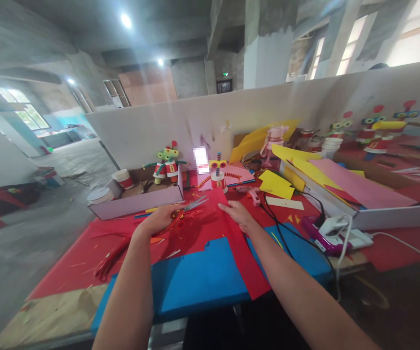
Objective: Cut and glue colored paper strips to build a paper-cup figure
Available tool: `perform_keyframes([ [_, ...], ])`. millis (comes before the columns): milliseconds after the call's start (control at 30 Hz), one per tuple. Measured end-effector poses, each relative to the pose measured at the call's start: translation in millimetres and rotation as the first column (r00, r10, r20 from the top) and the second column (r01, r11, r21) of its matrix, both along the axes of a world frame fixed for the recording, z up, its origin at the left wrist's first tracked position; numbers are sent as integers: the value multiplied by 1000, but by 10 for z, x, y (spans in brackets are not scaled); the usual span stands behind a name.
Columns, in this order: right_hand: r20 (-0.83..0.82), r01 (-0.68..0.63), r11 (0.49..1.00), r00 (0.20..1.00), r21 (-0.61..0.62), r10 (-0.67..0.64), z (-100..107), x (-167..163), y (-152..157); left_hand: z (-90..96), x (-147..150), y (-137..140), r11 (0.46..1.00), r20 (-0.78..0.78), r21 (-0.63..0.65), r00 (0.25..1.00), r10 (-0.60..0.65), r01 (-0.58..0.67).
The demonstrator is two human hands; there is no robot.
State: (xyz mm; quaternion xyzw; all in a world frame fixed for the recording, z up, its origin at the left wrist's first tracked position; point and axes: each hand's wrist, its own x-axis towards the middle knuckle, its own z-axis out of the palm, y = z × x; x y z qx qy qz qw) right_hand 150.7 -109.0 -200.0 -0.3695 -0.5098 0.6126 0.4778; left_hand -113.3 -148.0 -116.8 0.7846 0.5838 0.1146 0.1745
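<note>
Left hand (161, 218): fingers curled around the handles of scissors (195, 203), blades toward the strip. Right hand (239, 215): fingers pinching a red strip (245, 265), its near part over a blue panel (191, 274). Beyond, on the red-covered counter (67, 260): pink glue gun (251, 194), right; cup figure (218, 182), far; open box (140, 205), far left.

Scissors (196, 203) are left of the strip (244, 257), a glue gun (250, 193) right (power strip (326, 242) farther right).
</note>
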Motion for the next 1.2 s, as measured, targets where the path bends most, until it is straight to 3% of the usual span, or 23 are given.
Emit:
perform_keyframes([
  [333, -26, -35, 999, 999, -28, 34, -26, -42, -22, -52, 68, 6, 997, -37, -14, 997, -72, 72],
  [567, 38, 186, 982, 982, 19, -187, -72, -5, 59, -42, 71, 5, 994, -54, -9, 993, -107, 107],
  [867, 94, -23, 999, 995, 26, 20, -10, -61, -37, -71, 136, 21, 992, -99, 5, 988, -123, 124],
  [1200, 192, -54, 996, 980, 66, 41, -3, -105, -69, -120, 167, 33, 988, -45, 27, 988, -148, 149],
])
